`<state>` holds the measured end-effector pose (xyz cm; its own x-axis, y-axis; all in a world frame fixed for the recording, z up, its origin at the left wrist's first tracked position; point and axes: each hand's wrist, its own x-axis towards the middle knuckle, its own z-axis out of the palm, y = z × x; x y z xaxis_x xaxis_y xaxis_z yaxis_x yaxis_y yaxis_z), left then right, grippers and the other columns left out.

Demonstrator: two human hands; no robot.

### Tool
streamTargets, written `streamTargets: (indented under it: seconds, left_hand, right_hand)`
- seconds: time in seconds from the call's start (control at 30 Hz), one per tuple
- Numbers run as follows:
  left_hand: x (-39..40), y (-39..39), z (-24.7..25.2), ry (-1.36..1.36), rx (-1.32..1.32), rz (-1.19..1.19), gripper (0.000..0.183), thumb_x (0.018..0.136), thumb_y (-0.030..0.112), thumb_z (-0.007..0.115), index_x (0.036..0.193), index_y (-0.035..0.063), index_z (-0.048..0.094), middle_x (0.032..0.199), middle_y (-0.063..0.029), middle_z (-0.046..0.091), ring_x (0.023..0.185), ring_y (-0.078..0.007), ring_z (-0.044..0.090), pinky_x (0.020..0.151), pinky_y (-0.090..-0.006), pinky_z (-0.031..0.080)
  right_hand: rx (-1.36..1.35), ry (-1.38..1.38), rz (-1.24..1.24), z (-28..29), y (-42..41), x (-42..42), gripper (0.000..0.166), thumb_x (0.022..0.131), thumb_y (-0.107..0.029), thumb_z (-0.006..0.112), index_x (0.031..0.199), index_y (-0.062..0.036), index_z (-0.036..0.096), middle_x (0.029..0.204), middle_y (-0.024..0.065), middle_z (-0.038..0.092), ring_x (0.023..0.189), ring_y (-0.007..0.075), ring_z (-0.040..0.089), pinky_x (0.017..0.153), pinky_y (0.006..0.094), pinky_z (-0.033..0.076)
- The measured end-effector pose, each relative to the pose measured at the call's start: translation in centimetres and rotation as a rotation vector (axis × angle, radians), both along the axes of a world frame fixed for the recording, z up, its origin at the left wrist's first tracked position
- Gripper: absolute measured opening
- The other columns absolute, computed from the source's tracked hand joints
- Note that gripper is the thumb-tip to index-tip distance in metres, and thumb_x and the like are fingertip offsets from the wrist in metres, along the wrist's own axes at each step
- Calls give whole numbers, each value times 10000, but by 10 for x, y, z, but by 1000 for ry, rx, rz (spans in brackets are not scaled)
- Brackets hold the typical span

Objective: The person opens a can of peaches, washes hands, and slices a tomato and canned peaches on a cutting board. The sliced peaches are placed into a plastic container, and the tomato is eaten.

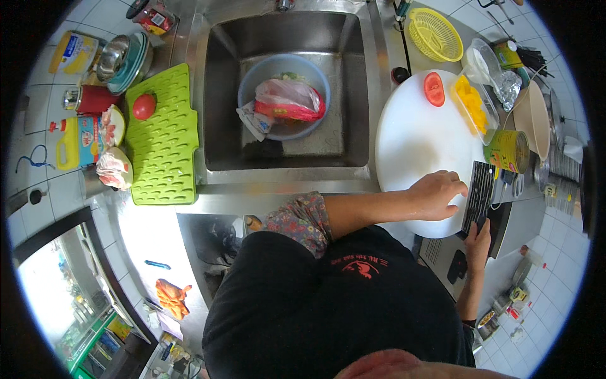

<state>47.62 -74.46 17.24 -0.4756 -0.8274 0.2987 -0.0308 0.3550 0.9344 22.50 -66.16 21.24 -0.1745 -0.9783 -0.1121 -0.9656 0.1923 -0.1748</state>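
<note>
My left hand [438, 196] hovers over or rests on the front part of a round white cutting board [416, 132], thumb and fingers slightly apart; nothing shows in it. In my right hand [478, 244] is the handle of a broad-bladed knife [479, 194], its dark blade streaked with pale marks. That blade lies along the board's right edge. A cut tomato half [434, 89] sits cut face up at the back of the board. Beside it, a clear plastic container [492, 121] holds yellow cut pieces [471, 104].
A steel sink [286, 163] holds a blue bowl [246, 90] with a bagged item [291, 99]. On the left, a whole tomato [144, 106] sits on a green mat [163, 161]. A yellow can [506, 151] and yellow basket [433, 35] stand near the board.
</note>
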Motion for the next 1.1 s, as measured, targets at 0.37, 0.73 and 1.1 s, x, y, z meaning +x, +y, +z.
streamTargets:
  seconds: [0.37,0.73,1.1]
  left_hand:
    - [-16,-90,63,-85,-156,-44,319,771,120,711,1074,67,623,1007,-63,634,743,-159,573,613,-266,495]
    - [-190,-202,106,-791,-506,-492,292,801,70,578,1085,53,644,1053,-162,658,935,-318,633,806,-372,504]
    - [-234,-207,76,-1133,-575,-625,249,797,92,568,1025,39,652,1035,-191,647,952,-347,619,827,-408,493]
  right_hand:
    - [-45,-131,-97,10,-8,12,181,871,-120,579,956,7,482,855,259,615,809,435,605,669,498,485]
    - [1,-181,-72,7,-4,0,163,883,-156,544,960,-22,491,844,197,633,738,389,629,646,483,501]
    - [1,-265,-14,5,-5,-11,175,878,-144,559,972,-19,481,841,184,625,722,385,621,632,466,502]
